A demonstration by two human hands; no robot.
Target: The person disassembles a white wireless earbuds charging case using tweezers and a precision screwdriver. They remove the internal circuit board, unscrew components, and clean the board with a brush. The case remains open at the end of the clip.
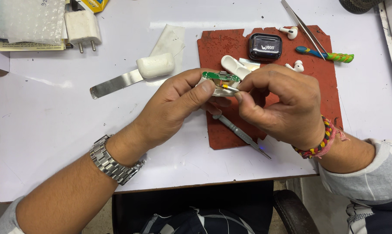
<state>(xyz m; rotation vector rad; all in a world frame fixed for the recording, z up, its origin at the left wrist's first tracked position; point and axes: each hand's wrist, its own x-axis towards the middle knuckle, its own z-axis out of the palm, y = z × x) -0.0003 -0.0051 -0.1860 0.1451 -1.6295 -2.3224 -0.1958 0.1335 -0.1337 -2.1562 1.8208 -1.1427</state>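
Both hands pinching: left hand point(176, 108) on green circuit board point(220, 76) lying left-right, right hand point(279, 104) on yellow-tipped wire point(229, 87).

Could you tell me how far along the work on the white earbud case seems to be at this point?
Done: the white earbud case is opened up, its green circuit board exposed, and both white earbuds lie out on the red mat.
In hand: the left hand grips the case while the right hand pinches a yellow-ended piece against the board.
Left: the case is not yet closed, and the grey tool lies unused.
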